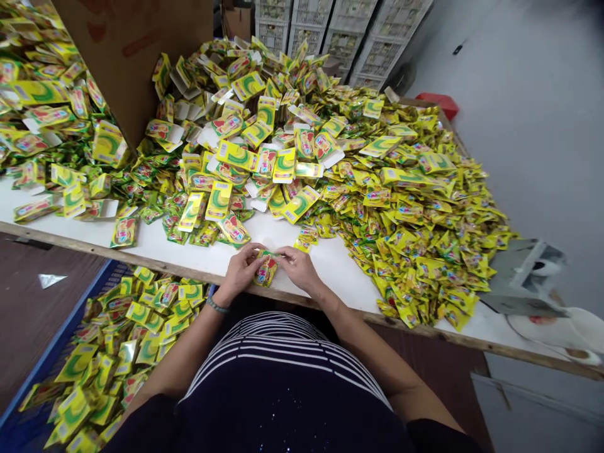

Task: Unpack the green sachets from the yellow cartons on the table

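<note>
Both hands meet at the table's front edge over one small yellow and green printed carton (pixel 265 270). My left hand (pixel 243 267) is closed on the carton's left side, thumb against its front. My right hand (pixel 295 265) pinches at the carton's upper right corner; its fingertips partly cover the top end. Just behind the hands lie a few small yellow packets (pixel 307 236). A loose carton (pixel 234 229) rests to the left of them, at the foot of a big heap of cartons (pixel 250 151), several with white end flaps standing out.
Yellow packets (pixel 415 220) are piled along the right. A brown cardboard sheet (pixel 127 69) stands in the heap at left. Below the table, a blue crate (pixel 28 384) holds many cartons. A grey metal device (pixel 523 277) and a tape roll (pixel 585 330) sit far right; white crates (pixel 306 28) stack behind.
</note>
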Demonstrator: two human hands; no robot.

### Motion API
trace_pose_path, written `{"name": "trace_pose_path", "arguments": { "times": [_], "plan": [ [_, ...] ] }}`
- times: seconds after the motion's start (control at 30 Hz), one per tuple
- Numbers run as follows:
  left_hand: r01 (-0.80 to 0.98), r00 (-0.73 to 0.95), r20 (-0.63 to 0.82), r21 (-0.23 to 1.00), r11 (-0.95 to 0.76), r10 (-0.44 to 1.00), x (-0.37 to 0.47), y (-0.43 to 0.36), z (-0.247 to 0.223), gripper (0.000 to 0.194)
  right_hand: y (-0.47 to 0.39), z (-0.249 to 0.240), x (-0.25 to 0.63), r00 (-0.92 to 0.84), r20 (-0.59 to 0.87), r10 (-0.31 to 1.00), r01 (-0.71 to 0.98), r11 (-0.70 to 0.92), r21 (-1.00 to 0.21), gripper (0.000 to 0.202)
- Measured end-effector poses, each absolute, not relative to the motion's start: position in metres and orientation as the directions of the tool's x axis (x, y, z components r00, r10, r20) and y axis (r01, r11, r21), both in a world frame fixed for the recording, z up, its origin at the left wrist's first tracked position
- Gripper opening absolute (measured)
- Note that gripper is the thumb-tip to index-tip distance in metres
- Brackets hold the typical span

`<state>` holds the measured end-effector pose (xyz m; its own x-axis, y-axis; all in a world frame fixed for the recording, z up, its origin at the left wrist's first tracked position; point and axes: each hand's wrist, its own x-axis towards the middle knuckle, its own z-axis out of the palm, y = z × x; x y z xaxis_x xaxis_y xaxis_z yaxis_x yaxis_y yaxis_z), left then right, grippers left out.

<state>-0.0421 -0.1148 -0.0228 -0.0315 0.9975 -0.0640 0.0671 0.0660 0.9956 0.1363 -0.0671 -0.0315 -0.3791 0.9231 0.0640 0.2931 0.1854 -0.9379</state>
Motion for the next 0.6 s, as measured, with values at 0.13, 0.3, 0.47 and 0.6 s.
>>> {"name": "trace_pose_path", "arguments": {
  "times": [0.13, 0.3, 0.47, 0.6],
  "plan": [
    [-0.059, -0.016, -0.118, 0.991, 0.117, 0.993, -0.043, -0.114, -0.026, 0.044, -0.058, -0.014, 0.137, -0.385, 0.081, 0.919, 0.347, 0.225, -0.91, 0.03],
    [-0.215, -0.028, -0.206, 0.957, 0.195, 0.978, -0.043, -0.115, -0.028, 0.058, -0.06, -0.003, 0.132, -0.469, 0.086, 0.879, 0.356, 0.277, -0.892, 0.025],
    [-0.228, -0.025, -0.207, 0.954, 0.196, 0.978, -0.041, -0.114, -0.026, 0.06, -0.056, -0.002, 0.128, -0.419, 0.138, 0.897, 0.43, 0.33, -0.84, 0.015],
    [-0.221, -0.009, -0.201, 0.956, 0.194, 0.98, -0.041, -0.115, -0.027, 0.058, -0.047, -0.003, 0.133, -0.483, 0.024, 0.875, 0.41, 0.251, -0.877, 0.021]
  ]
}}
